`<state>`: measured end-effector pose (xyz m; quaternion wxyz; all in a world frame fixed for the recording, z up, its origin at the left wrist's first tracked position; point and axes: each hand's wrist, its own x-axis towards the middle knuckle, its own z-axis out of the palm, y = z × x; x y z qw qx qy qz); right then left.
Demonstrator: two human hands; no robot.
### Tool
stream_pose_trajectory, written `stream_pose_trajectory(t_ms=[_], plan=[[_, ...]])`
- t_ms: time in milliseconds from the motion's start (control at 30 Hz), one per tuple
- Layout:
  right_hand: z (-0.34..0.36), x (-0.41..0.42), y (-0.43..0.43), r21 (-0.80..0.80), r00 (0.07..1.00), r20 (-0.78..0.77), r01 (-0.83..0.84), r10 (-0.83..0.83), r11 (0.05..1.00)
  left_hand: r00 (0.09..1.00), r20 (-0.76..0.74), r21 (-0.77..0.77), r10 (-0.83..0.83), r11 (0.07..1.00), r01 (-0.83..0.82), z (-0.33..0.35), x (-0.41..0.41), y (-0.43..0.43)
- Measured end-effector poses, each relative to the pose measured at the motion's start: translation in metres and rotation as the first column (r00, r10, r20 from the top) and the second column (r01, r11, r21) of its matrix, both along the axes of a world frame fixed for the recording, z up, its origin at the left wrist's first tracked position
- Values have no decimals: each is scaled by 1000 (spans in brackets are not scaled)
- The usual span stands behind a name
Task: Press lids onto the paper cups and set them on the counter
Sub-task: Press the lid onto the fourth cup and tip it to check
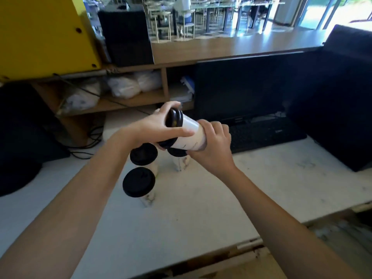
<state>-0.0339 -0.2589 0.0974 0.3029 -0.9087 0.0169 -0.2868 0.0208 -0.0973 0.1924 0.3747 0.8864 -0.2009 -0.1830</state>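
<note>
A white paper cup [190, 135] is held tilted on its side above the counter. My right hand [211, 146] grips its base. My left hand [159, 125] wraps around the black lid [174, 118] at the cup's mouth, thumb lying along the cup wall. Three lidded cups stand on the white counter [201, 208] below: one [143, 155] just under my left wrist, one [138, 183] nearer to me, and one [179, 160] mostly hidden under the held cup.
A black keyboard [265, 133] and dark monitor [239, 89] stand to the right, with a black box [342, 97] beyond. Wooden shelves with white bags [124, 87] lie behind. Cables [86, 143] trail at left. A raised wooden counter [231, 45] runs across the back.
</note>
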Motion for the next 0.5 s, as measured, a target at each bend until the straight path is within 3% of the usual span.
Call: stream_pose_trajectory(t_ms=[133,233,333,400,500], plan=[[31,1,-8,1,988,-76,-136,136,991,999,-23,-293,29,955,-34,1,0,12],[48,-5,-19,240,932,-194,-257,305,936,997,-23,-432,74,899,-77,-11,-4,21],[55,-9,-22,521,902,-290,-131,319,844,997,9,-532,73,845,-57,-25,-11,32],[57,-10,-21,679,841,-392,-8,372,734,996,48,-557,71,830,-33,-34,-17,37],[54,-12,-20,801,770,-401,31,497,599,995,86,-561,44,828,12,-49,-21,37]])
